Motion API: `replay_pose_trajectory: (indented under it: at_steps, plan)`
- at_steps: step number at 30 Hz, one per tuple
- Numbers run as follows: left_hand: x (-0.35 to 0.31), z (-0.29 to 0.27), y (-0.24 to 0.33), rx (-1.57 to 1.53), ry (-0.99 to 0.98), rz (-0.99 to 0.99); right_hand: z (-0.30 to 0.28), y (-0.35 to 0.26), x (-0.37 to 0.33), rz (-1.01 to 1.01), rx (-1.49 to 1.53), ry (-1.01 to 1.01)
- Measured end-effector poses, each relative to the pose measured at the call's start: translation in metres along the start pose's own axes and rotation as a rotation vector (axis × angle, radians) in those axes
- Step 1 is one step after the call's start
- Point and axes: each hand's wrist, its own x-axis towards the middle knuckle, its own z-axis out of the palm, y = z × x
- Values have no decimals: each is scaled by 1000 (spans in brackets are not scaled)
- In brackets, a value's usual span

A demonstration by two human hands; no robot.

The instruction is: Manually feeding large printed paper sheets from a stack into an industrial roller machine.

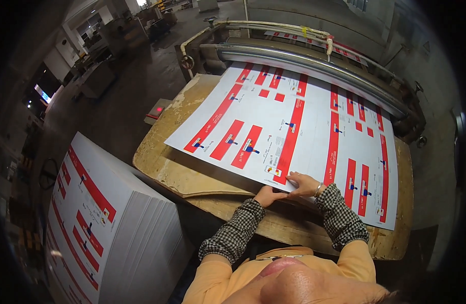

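A large white printed sheet (314, 137) with red bands and small blue figures lies on the worn wooden feed table (192, 185), its far edge at the machine's metal rollers (304, 63). My right hand (306, 185) pinches the sheet's near edge around the middle, fingers on top. Just left of it, my left hand (268, 195) is closed at the same edge; its fingertips are partly hidden where the two hands meet. Checked cuffs cover both forearms.
To the left stands a tall stack of similar printed sheets (142, 223). A handwheel (188, 62) and pipes flank the rollers. A small box with a red light (158, 110) sits beyond the table's left edge. Other machinery (93, 78) stands farther off.
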Motion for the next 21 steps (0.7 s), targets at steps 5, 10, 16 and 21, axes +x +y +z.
replay_pose_trajectory:
  at_steps: [5,10,16,21]
  plan:
    - [-5,5,14,197,74,72,-38,-20,-14,82,247,76]
    - [-7,-12,-5,626,32,-120,-35,-28,-19,-125,380,235]
    - [-10,2,27,299,110,-237,8,-3,-10,-74,378,117]
    - [-4,-2,7,223,93,-104,0,29,22,16,268,230]
